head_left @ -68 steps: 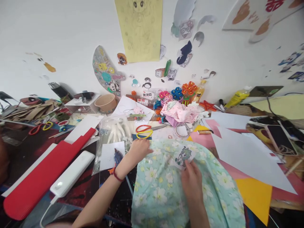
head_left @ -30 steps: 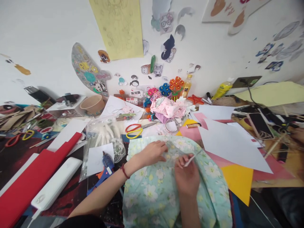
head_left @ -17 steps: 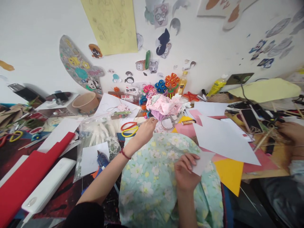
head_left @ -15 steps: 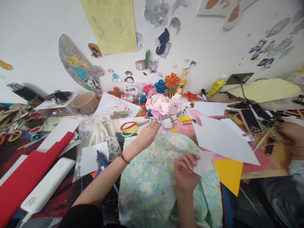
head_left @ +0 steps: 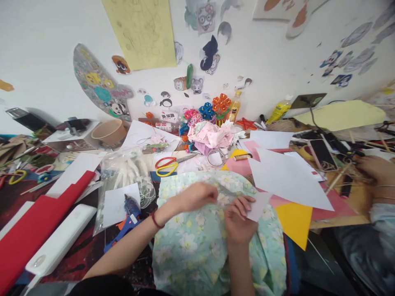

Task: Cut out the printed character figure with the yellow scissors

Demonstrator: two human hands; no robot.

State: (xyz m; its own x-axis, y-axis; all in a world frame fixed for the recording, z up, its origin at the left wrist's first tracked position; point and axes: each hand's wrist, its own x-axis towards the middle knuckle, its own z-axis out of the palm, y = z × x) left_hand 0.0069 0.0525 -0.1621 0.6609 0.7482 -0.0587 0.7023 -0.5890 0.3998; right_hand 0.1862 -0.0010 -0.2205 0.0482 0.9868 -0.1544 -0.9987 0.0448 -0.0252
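Over the green flowered cloth (head_left: 188, 242), my left hand (head_left: 197, 196) hovers with its fingers curled together. Motion blurs the fingertips, and I cannot make out what is in them. My right hand (head_left: 240, 220) lies lower on the cloth, palm partly up, its fingers closed against a small piece of white paper (head_left: 259, 206) that sticks out to the right. Beyond the cloth's far edge lie scissors (head_left: 166, 166) with red and yellow handles and a metal ring (head_left: 215, 158).
A blue glue gun (head_left: 131, 216) rests at left beside a plastic bag (head_left: 123, 170) and a white power bank-like box (head_left: 61, 238). White sheets (head_left: 286, 176) and yellow paper (head_left: 294, 220) lie at right. Another person's hand (head_left: 378, 168) works at the far right.
My left hand has come back from near the metal ring toward my right hand. The right hand still has the paper. The view has shifted slightly.
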